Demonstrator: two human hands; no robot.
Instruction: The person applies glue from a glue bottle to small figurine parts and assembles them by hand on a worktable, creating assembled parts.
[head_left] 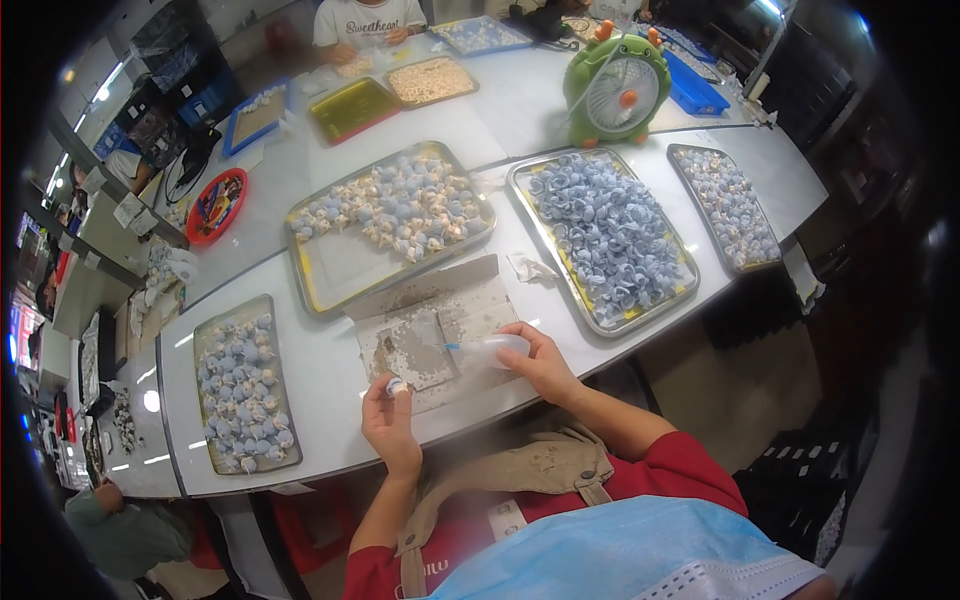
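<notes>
As you face the white table (240, 265), with twelve o'clock straight ahead, a large tray (350, 268) of grey-blue and cream pieces lies at eleven, and a tray heaped with grey-blue shells (610, 225) at one. A smaller tray (284, 378) of similar pieces lies at nine, and a narrow tray (742, 265) at two. Beyond the shells stands a green creature-shaped fan (620, 95). Your pale blue mask (620, 550) crosses six o'clock, blocking the view below it. Directly before you lies a speckled sheet of cardboard (485, 285); a red basket (197, 236) sits at ten, and crumpled tissue (531, 268) at one, just beside the cardboard.

Dark lettering marks the white shirt (365, 15) of a person beyond eleven; white letters on your red shirt (695, 465) are partly hidden.

Your right hand (545, 370) is closed around a translucent bottle (500, 348), its blue tip (452, 346) pointing to nine. Your left hand (392, 435), fingers curled, pinches a small blue-and-cream piece (398, 386) at the cardboard's near left edge.
</notes>
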